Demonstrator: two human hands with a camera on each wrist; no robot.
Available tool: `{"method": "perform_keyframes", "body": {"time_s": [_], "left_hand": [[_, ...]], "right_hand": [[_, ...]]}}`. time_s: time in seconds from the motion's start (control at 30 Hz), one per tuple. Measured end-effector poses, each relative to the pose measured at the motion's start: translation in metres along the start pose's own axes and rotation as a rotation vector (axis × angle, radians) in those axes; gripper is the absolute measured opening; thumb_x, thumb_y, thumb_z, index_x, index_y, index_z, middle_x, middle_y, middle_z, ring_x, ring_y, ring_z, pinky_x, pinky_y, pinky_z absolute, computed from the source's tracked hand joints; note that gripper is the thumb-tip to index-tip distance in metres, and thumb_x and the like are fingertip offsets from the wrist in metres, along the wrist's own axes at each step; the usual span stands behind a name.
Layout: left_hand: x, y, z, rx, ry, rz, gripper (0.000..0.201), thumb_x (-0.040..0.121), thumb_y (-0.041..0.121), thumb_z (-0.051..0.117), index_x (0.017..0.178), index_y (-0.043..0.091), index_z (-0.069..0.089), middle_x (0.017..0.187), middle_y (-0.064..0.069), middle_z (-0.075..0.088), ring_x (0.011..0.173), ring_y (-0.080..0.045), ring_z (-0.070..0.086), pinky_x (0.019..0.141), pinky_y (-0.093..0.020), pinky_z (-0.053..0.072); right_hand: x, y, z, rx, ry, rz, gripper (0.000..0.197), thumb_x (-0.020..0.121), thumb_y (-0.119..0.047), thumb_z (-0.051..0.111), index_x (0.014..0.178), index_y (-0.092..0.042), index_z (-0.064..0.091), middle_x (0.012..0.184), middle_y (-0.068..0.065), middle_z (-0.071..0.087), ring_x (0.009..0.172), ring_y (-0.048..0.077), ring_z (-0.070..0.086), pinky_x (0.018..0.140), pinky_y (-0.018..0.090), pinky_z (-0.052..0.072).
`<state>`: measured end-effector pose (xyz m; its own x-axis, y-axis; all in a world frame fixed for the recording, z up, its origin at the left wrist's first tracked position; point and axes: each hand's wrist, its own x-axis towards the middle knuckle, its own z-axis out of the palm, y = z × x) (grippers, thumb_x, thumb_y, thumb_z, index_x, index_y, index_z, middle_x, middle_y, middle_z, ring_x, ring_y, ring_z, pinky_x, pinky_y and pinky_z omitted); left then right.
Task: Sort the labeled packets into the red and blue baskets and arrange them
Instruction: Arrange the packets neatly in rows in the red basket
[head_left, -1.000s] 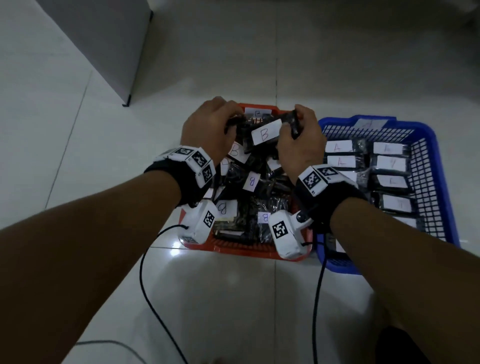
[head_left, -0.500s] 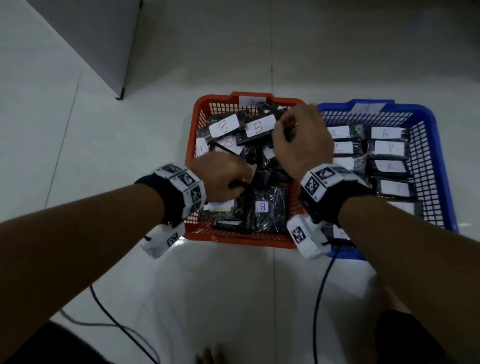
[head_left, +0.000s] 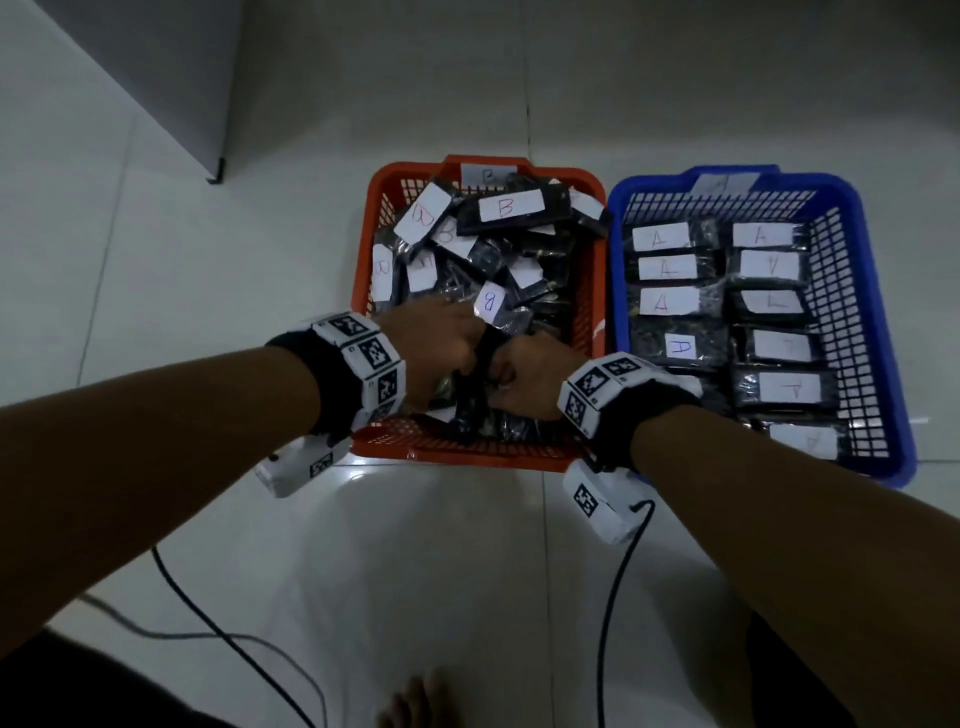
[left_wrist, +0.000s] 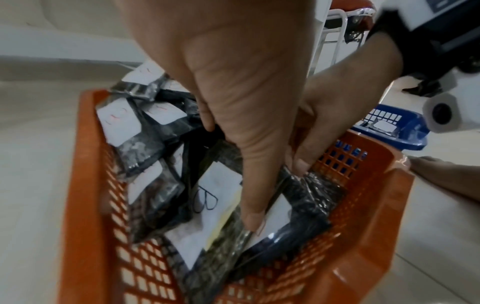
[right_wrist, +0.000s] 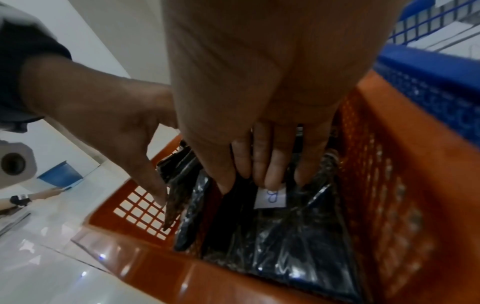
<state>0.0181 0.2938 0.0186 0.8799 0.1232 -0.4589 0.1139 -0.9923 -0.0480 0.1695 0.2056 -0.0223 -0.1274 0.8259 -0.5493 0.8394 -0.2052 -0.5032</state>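
Landmark: red plastic mesh basket. I have both hands at its near end. Left hand pinches dark plastic packets standing on edge, thumb and fingers either side. Right hand presses straight fingers onto a flat B-labelled black packet, just right of them. Their long axis runs toward the far wall; left hand nearer. Two baskets; blue plastic mesh basket beside it shows eleven A-labelled packets in two columns. B packets heaped, uncounted.

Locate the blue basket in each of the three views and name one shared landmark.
Head: blue basket right of centre, holding rows of A packets.
Left wrist: a corner at the right edge.
Right wrist: upper right corner.
Shared landmark: the red basket beside it.
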Motion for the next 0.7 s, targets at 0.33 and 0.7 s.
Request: {"method": "perform_keyframes", "body": {"time_s": [0.33,0.7], "left_hand": [[-0.037,-0.029,-0.004,-0.211,0.174,-0.034,0.022,0.066,0.015,0.077,0.086,0.019,0.07,0.093,0.001,0.065,0.093,-0.024,0.061,0.073,-0.038,0.053],[-0.033,-0.027,-0.024,-0.453,-0.031,-0.227,0.027,0.078,0.034,0.075,0.104,0.024,0.073,0.096,0.003,0.07,0.084,-0.015,0.063,0.071,-0.024,0.05]], "right_hand": [[0.008,-0.029,0.025,0.259,0.045,0.036,0.025,0.083,-0.041,0.071,0.099,-0.023,0.07,0.082,-0.006,0.064,0.082,0.013,0.06,0.069,0.023,0.043],[-0.021,-0.01,-0.031,0.28,0.473,-0.022,0.011,0.084,-0.025,0.066,0.084,-0.016,0.073,0.083,-0.001,0.066,0.077,0.01,0.058,0.067,0.02,0.043]]}}
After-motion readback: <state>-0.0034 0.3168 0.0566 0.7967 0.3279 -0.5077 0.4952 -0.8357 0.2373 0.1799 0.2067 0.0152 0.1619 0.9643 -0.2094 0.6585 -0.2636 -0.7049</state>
